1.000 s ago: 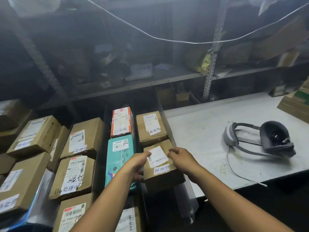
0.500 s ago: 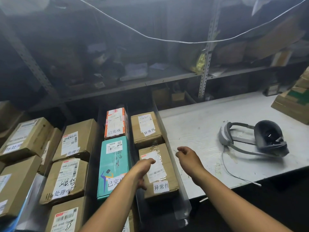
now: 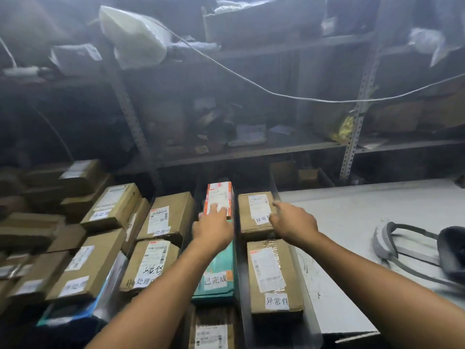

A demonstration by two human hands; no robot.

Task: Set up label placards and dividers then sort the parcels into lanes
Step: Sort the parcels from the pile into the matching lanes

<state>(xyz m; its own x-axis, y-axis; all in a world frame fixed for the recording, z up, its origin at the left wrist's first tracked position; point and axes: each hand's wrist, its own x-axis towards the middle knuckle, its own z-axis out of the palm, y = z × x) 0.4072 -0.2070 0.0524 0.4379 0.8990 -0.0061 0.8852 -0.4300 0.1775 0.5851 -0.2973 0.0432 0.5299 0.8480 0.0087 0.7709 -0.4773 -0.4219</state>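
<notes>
Both bare forearms reach forward from the bottom edge, nearly parallel. The left hand (image 3: 212, 227) lies palm down over the far end of the teal parcel (image 3: 216, 275) (the one labelled 已完成). Its fingers are straight and relaxed, and their tips rest on the near end of the orange-and-white parcel (image 3: 219, 195), which sits directly beyond the teal parcel in the same lane. This hand grips nothing. The right hand (image 3: 293, 222) is one lane to the right of the teal parcel's far end, at the right edge of the far brown parcel (image 3: 254, 215). Its index finger points forward along that edge and its thumb touches the top by the label. Whether the hidden fingers clasp the side I cannot tell. The near brown parcel (image 3: 273, 275) lies just right of the teal parcel, with no hand on it. Left of the teal parcel, further brown parcels (image 3: 151, 265) sit in rows.
</notes>
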